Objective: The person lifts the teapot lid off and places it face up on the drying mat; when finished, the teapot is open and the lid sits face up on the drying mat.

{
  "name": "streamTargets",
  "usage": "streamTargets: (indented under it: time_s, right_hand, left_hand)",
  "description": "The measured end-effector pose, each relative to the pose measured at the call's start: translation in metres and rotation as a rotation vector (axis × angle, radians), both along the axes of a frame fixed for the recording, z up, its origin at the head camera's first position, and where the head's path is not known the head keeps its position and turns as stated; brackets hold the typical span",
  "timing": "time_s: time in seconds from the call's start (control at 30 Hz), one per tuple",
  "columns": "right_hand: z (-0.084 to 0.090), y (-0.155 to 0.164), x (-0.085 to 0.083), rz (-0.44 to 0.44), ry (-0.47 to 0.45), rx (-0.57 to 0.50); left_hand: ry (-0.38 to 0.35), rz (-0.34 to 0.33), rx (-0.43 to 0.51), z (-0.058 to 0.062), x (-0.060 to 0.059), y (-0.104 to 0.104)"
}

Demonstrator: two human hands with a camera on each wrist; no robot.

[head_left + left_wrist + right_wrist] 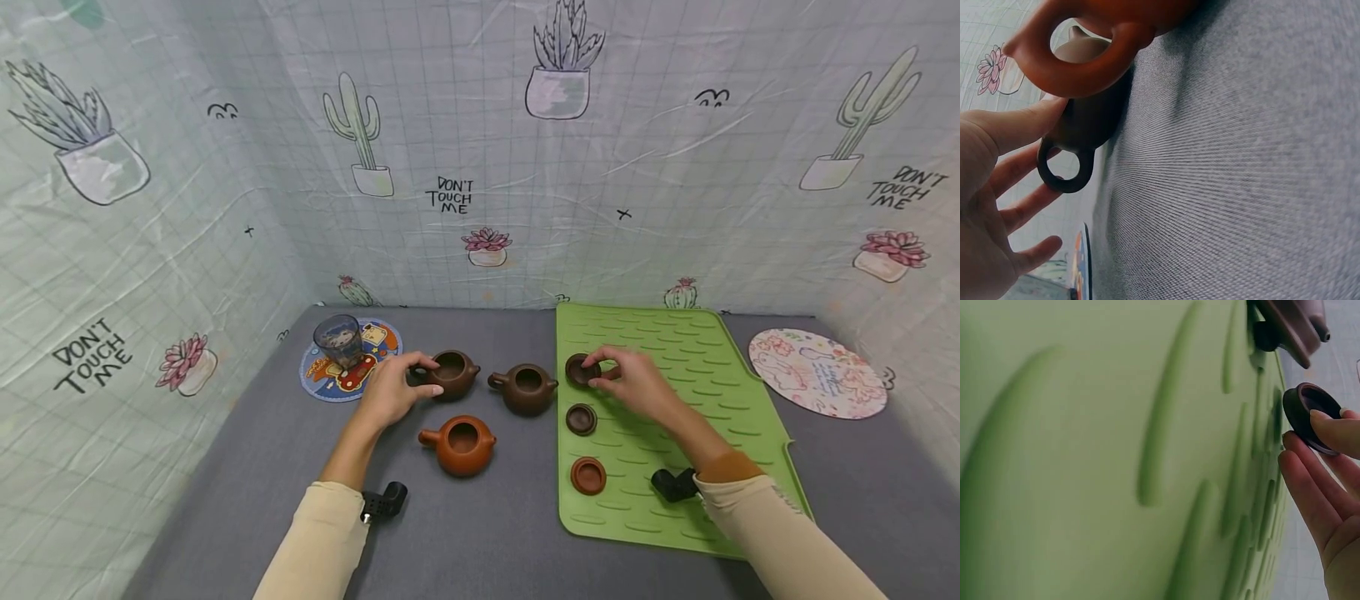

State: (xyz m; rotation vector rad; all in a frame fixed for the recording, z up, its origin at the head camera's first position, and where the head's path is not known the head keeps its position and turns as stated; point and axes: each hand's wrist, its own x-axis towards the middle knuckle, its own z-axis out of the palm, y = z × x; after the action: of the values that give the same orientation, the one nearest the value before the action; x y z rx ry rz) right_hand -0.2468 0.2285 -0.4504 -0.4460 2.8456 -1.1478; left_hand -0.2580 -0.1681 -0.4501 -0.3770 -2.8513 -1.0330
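My left hand (390,393) grips a dark brown teapot (461,387) at its handle end, thumb on the near side and fingers on the far side. The teapot stands upright with its top uncovered. To its right is a second brown teapot (528,402), and nearer sits an orange-brown one (467,458), both uncovered. In the left wrist view the orange-brown teapot's handle (1079,81) overlaps my thumb tip. Over on the green mat (675,375), my right hand (633,382) pinches a round dark lid (1316,419) by its rim, between thumb and fingers.
Two more lids, one dark (581,419) and one reddish (588,476), lie along the mat's left edge. A clear glass (339,340) stands on a colourful round coaster (318,379) at the back left. A pink patterned oval mat (817,372) lies at the right.
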Motion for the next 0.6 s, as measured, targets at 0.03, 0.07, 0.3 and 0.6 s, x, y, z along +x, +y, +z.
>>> streamTargets:
  time_s: [0.03,0.07,0.3,0.6]
  right_hand:
    - [-0.0011,0.0002,0.0005,-0.001,-0.006,0.002]
    - [-0.0022,0.0005,0.0009,0.002,-0.003,0.010]
    - [-0.0072,-0.0011,0.0020,0.021,0.085,0.061]
    - [-0.0080,-0.0050,-0.0026,0.018,0.150,0.141]
  left_hand:
    - [0.000,-0.001,-0.002,0.0000,0.0001,0.0002]
    - [0.000,-0.002,-0.001,0.0000,0.0001,0.0005]
    - [-0.003,0.002,-0.007,0.0002,-0.0005,0.0012]
    - [-0.003,0.004,-0.020,0.0004,-0.0003,-0.0001]
